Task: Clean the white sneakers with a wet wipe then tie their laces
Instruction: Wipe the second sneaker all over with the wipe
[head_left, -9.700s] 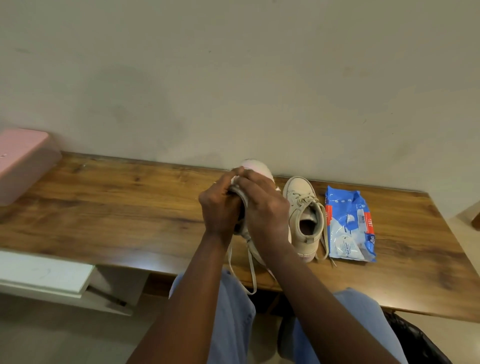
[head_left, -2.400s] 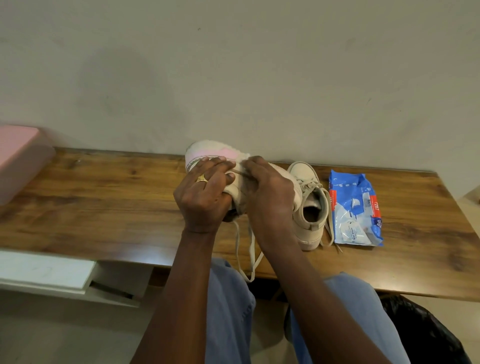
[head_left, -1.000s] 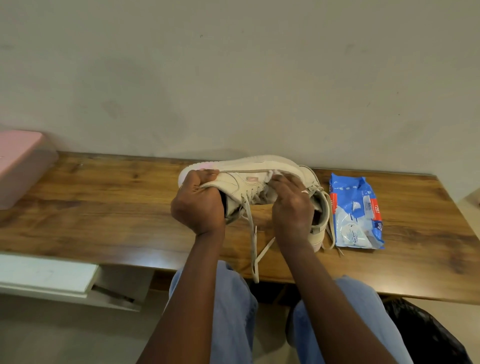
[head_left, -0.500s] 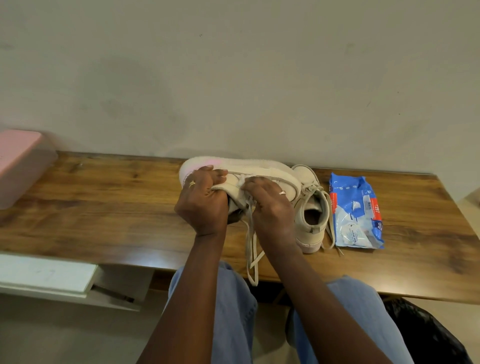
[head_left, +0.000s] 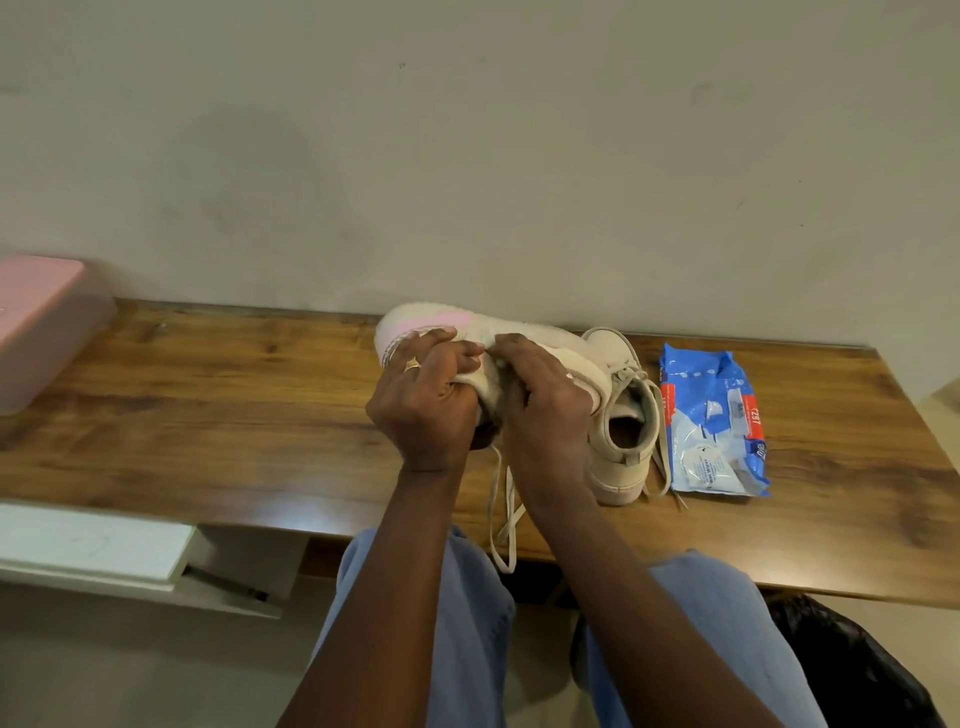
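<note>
Both hands are on one white sneaker, raised just above the wooden table near its back edge, tipped so that I see the pale sole with a pink patch at its left end. The left hand, a gold ring on one finger, grips the sneaker's left part with fingers and thumb wrapped round it. The right hand is curled over the upper just beside it, fingertips almost meeting the left hand's; whether a wipe sits under those fingers I cannot tell. Its loose laces dangle past the table's front edge over blue jeans. The second sneaker stands upright on the table just right of the hands, opening towards me, laces untied. Beside it lies a blue wipes pack: I read "Wet Wipes" on its white flap and what looks like "297" on the red band; the remaining print is too small. A pink box sits at the table's far left.
</note>
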